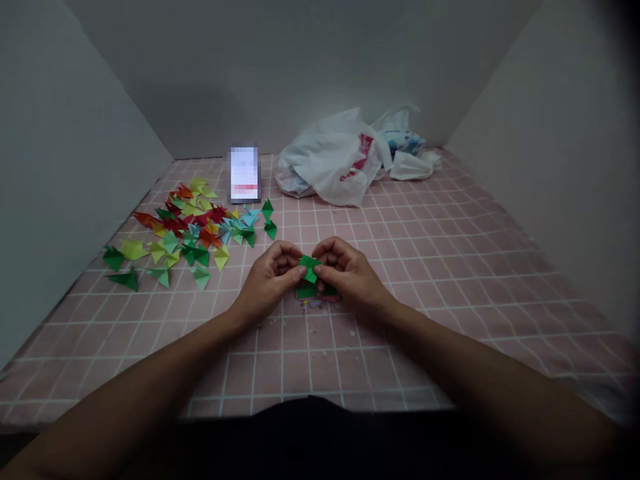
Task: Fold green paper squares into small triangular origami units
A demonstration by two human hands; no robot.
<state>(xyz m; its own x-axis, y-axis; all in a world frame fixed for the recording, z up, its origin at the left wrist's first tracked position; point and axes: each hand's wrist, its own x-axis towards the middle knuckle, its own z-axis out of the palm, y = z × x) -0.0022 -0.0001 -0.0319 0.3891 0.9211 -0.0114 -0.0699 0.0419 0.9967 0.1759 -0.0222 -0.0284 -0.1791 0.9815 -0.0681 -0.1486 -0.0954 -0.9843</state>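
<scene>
A small folded piece of green paper (310,267) is held up between my two hands at the middle of the table. My left hand (275,273) pinches its left edge between thumb and fingers. On the opposite edge, my right hand (350,272) grips it the same way. Just beneath lies a stack of coloured paper sheets (306,292), with dark green on top and pink, lilac and yellow edges showing below. My fingers cover part of the stack. Off to the left, a spread of folded paper cranes (195,253) in green, yellow, red, orange and light blue lies on the cloth.
Behind the cranes stands an upright phone (244,173) with a lit, blurred screen. White plastic bags (335,160) lie crumpled at the back. A pink checked tablecloth (450,253) covers the table, with pale walls on three sides. Small scraps dot the cloth near me.
</scene>
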